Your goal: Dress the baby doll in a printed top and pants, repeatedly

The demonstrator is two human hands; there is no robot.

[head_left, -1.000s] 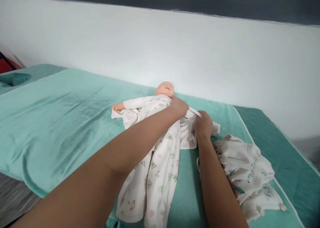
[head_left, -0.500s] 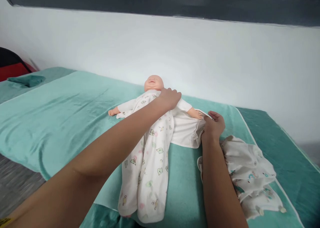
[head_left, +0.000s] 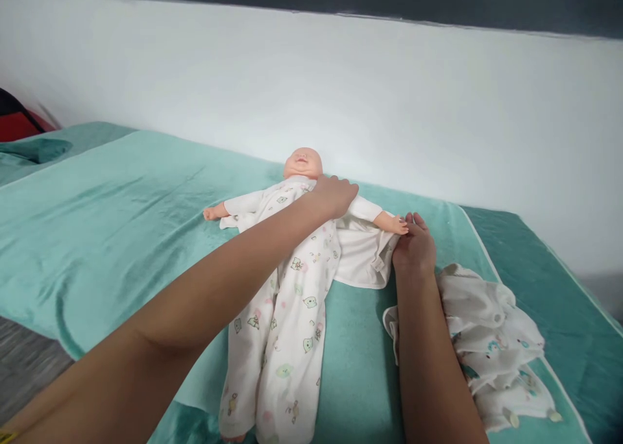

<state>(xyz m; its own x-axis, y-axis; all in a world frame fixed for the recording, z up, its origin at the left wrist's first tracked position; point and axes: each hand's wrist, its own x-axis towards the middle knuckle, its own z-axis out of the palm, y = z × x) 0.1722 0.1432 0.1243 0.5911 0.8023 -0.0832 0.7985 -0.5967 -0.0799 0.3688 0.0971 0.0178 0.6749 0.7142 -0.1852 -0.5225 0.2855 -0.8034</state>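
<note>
The relation that matters is between the right hand point(head_left: 415, 243) and the doll's outstretched arm point(head_left: 367, 209). That arm runs from the shoulder to the right and slightly toward the near side, so its long axis lies across the doll point(head_left: 305, 278), whose own long axis runs from head at the far side to feet at the near side, along the printed outfit point(head_left: 292, 330).

The doll lies on its back in the middle of the green sheet point(head_left: 121, 217). The doll's hand point(head_left: 400, 226) lies just left of the right hand, against or right beside its fingers, which makes this hand the nearer one to the arm's free end. The right hand is loosely open, palm turned up, fingers lightly bent and pointing to the far side; nothing shows gripped in it, though a corner of the white flap point(head_left: 363, 259) reaches the thumb side, where any contact is hard to make out.

The left hand point(head_left: 335, 196) is at the other end of the same arm, back upward over the shoulder, with fingers bent. Its fingertips are hidden, so I cannot tell whether it has hold of cloth or only rests there.

The white flap spreads under and nearer than the arm. Crumpled clothes point(head_left: 494, 340) lie right of the right forearm.
</note>
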